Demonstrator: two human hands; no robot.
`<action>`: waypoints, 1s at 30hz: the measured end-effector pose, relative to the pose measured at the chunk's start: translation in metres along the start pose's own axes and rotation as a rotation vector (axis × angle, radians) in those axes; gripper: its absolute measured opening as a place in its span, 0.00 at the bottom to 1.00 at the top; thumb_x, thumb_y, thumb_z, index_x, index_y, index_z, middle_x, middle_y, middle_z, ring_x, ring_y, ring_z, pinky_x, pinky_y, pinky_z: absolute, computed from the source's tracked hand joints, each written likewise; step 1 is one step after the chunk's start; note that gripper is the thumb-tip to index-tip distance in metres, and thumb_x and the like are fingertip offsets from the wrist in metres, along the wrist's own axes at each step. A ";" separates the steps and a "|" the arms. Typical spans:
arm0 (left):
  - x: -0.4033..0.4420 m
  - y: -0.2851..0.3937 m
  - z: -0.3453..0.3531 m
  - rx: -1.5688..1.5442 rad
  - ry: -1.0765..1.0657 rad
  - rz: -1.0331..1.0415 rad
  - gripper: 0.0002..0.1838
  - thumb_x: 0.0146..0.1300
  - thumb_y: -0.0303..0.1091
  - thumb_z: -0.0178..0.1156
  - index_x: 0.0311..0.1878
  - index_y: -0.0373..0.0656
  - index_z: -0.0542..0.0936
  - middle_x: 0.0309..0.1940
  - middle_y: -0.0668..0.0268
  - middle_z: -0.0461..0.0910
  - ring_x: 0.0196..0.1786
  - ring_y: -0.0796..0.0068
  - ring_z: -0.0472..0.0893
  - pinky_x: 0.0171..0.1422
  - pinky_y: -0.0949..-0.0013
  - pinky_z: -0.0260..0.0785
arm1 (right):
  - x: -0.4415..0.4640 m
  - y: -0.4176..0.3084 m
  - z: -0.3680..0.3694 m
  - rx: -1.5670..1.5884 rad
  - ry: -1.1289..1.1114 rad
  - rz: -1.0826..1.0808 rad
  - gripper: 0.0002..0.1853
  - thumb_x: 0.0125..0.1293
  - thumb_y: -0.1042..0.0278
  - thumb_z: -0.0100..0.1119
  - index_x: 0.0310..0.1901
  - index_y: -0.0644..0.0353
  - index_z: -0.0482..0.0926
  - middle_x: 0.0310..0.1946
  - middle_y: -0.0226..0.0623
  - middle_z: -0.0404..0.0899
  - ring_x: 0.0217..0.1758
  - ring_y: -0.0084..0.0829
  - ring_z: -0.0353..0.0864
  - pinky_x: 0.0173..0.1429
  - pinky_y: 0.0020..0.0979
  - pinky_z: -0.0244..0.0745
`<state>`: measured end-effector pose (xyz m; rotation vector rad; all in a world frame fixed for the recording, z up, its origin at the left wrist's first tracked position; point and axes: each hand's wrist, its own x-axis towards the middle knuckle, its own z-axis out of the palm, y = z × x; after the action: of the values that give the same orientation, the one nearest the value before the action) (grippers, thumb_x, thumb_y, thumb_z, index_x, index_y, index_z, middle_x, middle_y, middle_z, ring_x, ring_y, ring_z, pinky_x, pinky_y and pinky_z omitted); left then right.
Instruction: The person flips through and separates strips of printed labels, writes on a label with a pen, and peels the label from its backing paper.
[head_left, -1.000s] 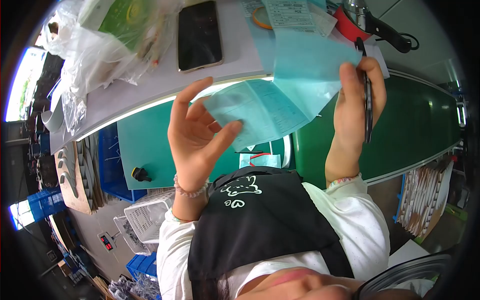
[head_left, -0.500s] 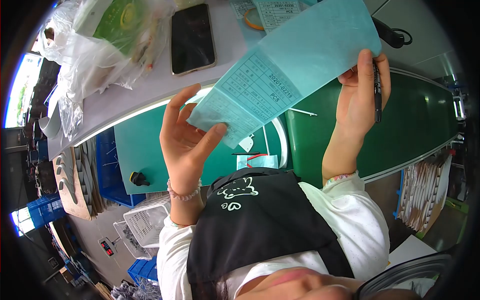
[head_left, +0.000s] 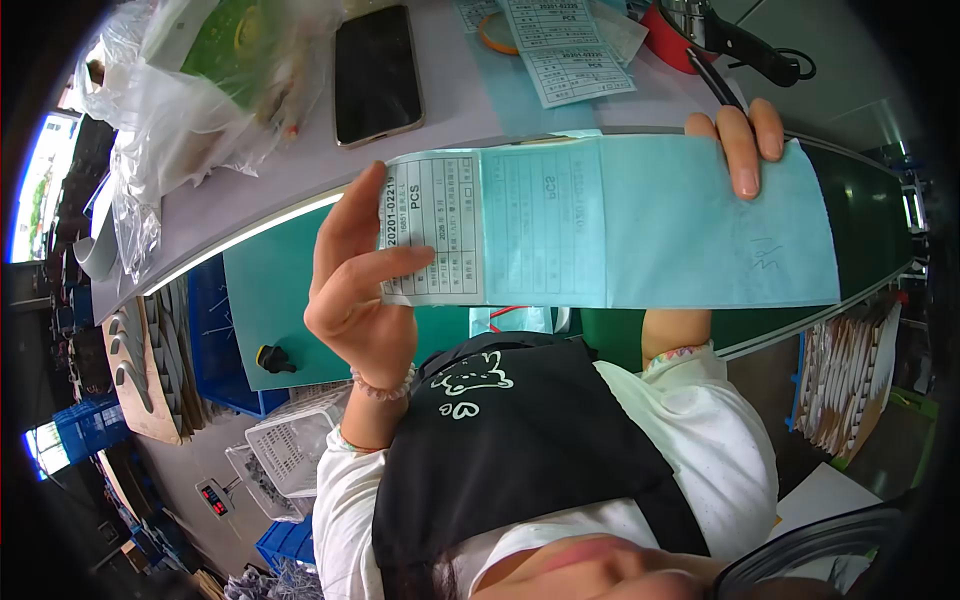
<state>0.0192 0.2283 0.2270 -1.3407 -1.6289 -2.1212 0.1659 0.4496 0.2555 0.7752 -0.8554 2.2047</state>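
Observation:
A long light-blue label sheet is stretched level between my two hands. Its left end is a white printed label reading 20201-02219 PCS. Print shows faintly reversed through the middle, and a handwritten mark is near the right end. My left hand pinches the white end, thumb and fingers on opposite faces. At the other end, the fingers of my right hand hook over the top edge; its palm and thumb are hidden behind the sheet. A black pen sticks up beyond these fingers, still in that hand.
On the grey shelf lie a phone, a plastic bag, more printed labels, an orange tape ring and a red-and-black tool. Below is a green work surface with a black-and-yellow object.
The sheet has swung from a slant to level and turned over, with its printed end now folded into view at left. My right hand has gone behind it, fingers over the top.

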 end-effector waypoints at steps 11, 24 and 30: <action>0.000 0.006 -0.010 -0.070 -0.012 0.117 0.05 0.51 0.20 0.66 0.29 0.37 0.79 0.60 0.36 0.70 0.63 0.44 0.74 0.63 0.53 0.72 | 0.001 -0.010 -0.004 -1.162 0.012 0.243 0.23 0.67 0.41 0.55 0.36 0.54 0.64 0.39 0.50 0.84 0.42 0.30 0.76 0.52 0.31 0.69; -0.005 0.007 0.005 -0.443 0.026 -0.243 0.10 0.52 0.24 0.71 0.29 0.37 0.77 0.60 0.36 0.71 0.65 0.50 0.73 0.66 0.57 0.67 | 0.001 0.042 0.048 -1.168 -0.020 0.359 0.23 0.53 0.68 0.75 0.29 0.54 0.62 0.30 0.31 0.72 0.41 0.23 0.73 0.50 0.28 0.66; 0.008 0.006 -0.008 -0.493 -0.286 -0.357 0.29 0.49 0.18 0.57 0.59 0.28 0.70 0.69 0.42 0.61 0.72 0.52 0.62 0.75 0.55 0.51 | 0.005 0.041 0.055 -1.033 0.167 0.364 0.22 0.54 0.71 0.73 0.29 0.52 0.61 0.30 0.31 0.76 0.40 0.21 0.74 0.51 0.28 0.67</action>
<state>0.0130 0.2225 0.2367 -1.6556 -1.6039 -2.7927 0.1480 0.3870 0.2782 -0.0772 -1.8972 1.6815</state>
